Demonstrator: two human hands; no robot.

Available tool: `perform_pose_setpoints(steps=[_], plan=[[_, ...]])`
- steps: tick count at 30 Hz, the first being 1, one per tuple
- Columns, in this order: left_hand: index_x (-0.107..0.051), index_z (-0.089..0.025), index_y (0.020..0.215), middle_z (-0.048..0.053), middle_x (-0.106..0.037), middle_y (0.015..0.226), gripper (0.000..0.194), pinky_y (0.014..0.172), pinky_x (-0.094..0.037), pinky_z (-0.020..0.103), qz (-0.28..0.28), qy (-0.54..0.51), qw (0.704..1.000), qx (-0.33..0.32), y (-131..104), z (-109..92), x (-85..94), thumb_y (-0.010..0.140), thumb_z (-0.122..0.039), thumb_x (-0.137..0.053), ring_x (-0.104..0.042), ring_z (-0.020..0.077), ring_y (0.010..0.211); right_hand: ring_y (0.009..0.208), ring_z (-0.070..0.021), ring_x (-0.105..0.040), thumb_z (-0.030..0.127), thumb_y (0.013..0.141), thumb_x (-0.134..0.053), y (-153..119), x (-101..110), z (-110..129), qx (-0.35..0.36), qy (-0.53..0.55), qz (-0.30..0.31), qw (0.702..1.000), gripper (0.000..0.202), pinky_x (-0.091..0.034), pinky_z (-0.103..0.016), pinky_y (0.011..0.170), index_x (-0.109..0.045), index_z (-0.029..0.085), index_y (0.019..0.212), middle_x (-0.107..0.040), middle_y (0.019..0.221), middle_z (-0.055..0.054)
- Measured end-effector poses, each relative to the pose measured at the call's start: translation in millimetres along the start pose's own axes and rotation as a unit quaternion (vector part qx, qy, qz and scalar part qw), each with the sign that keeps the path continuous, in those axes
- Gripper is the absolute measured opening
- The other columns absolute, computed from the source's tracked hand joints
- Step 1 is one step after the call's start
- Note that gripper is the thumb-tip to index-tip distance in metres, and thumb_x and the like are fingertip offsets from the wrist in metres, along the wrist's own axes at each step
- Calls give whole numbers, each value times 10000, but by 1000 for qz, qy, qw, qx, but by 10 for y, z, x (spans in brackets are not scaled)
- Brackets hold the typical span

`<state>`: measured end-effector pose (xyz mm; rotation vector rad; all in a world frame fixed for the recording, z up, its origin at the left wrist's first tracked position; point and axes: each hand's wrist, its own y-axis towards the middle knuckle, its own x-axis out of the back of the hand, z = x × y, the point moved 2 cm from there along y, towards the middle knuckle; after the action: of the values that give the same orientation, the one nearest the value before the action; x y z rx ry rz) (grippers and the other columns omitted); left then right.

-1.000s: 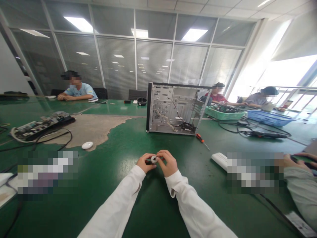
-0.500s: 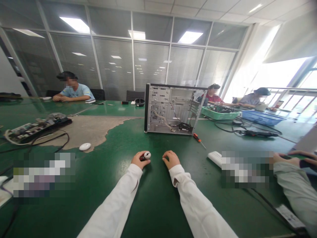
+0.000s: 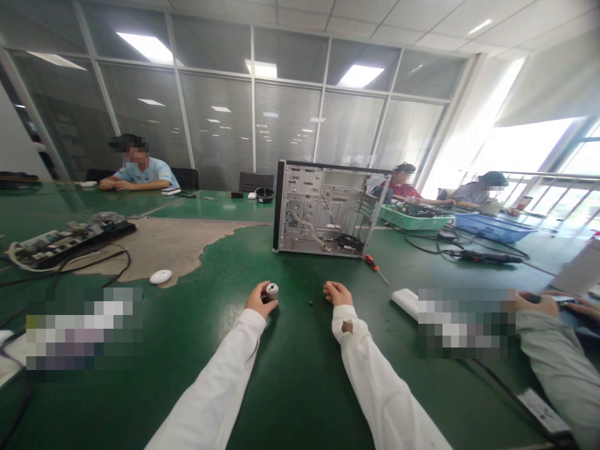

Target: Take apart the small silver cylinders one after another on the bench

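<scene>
My left hand is closed around a small cylinder with a pale, ring-like end and a dark centre, held nearly upright just above or on the green table. Which kind of part it is, I cannot tell. To the right, my right hand has its fingers curled and pressed together; anything inside them is hidden. A tiny dark piece lies on the table between my hands, apart from both. Beyond them stands an open computer case, with cables and a fan inside.
An orange-handled screwdriver lies by the case's right corner. A white power strip is to my right, near a co-worker's sleeve. Green and blue baskets stand behind. At left are a white oval object and a circuit board.
My right hand has moved right, away from the left, and its fingers have curled closer together. The tiny dark piece now shows on the table. The cylinder has shifted slightly left and tipped more upright.
</scene>
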<state>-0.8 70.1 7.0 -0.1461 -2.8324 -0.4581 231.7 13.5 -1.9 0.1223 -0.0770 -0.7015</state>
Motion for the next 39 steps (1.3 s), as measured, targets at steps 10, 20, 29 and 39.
perform_pose_setpoints(steps=[10, 20, 29, 39], plan=[[-523, -146, 951, 63, -594, 935, 490, 759, -420, 294, 5, 17, 1000, 23, 35, 16, -14, 486, 10, -507, -546, 177, 867, 464, -76, -525, 292, 462, -661, 98, 17, -105, -84, 150, -36, 984, 288, -435, -193, 412, -547, 141, 679, -585, 573, 5], [-536, -145, 918, 61, -589, 924, 471, 744, -418, 282, 5, 10, 1000, 28, 50, 54, -36, 486, 36, -477, -545, 168, 841, 468, -84, -532, 241, 455, -662, 84, 1, -83, -103, 163, -30, 981, 249, -424, -184, 383, -560, 139, 657, -592, 571, -1], [-549, -152, 893, 45, -600, 881, 467, 738, -425, 286, 0, -12, 1000, 25, 61, 94, -29, 473, 42, -481, -553, 165, 822, 485, -93, -541, 273, 492, -636, 44, 15, -26, -91, 144, -26, 985, 241, -437, -201, 412, -551, 148, 678, -590, 594, -9], [-548, -149, 882, 40, -599, 865, 448, 744, -438, 287, 12, -25, 1000, 14, 65, 115, -25, 478, 34, -480, -564, 164, 811, 561, -107, -535, 209, 538, -542, -141, -7, 185, 4, 3, 26, 1000, 188, -438, -228, 477, -572, 168, 720, -585, 668, -4]])
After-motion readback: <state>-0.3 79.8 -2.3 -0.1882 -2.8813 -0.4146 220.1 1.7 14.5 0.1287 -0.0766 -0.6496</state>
